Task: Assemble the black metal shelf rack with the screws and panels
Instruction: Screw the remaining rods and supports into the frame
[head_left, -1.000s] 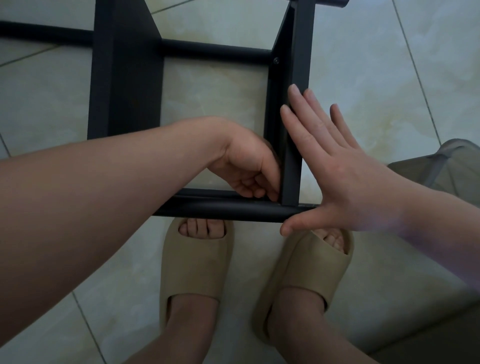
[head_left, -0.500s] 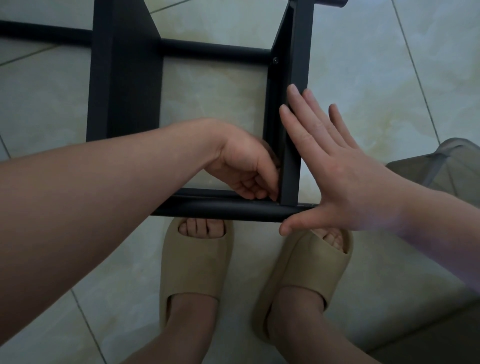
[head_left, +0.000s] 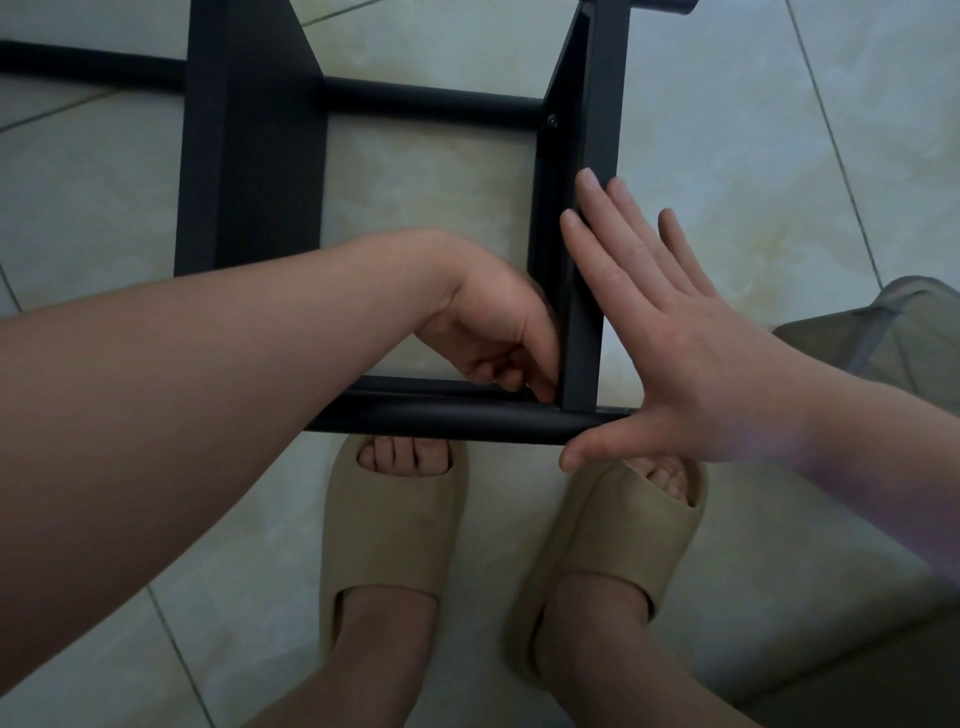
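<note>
Overhead view of a pale tiled floor (head_left: 727, 156), on which the black metal shelf rack (head_left: 254, 171) lay partly built, just ahead of the person's tan sandals (head_left: 395, 525). Two dark panels were bridged by a far tube (head_left: 431, 101) and a near tube (head_left: 441, 420). The work was at the corner where the narrow right panel (head_left: 584, 312) met the near tube.

The right hand (head_left: 680, 358) lay flat and spread against the outer face of that panel. Its fingers were straight and pointed away, its thumb stretched along the end of the near tube, and it grasped nothing. The left hand (head_left: 493, 338) reached inside the frame, its fingers curled into the inner corner and touching both panel and tube. Whether they pinched a screw could not be told, since the hand hid the joint. The panel thus stood between the two hands, with the near tube just below both.

A screw (head_left: 554, 121) was already seated at the matching far corner, so the step was judged to be fastening the near one. Done well, it would call for the flat hand to press the panel square against the tube so the holes aligned. The screw would be started by fingertip, turned straight, and left slightly loose until every corner was in.
</note>
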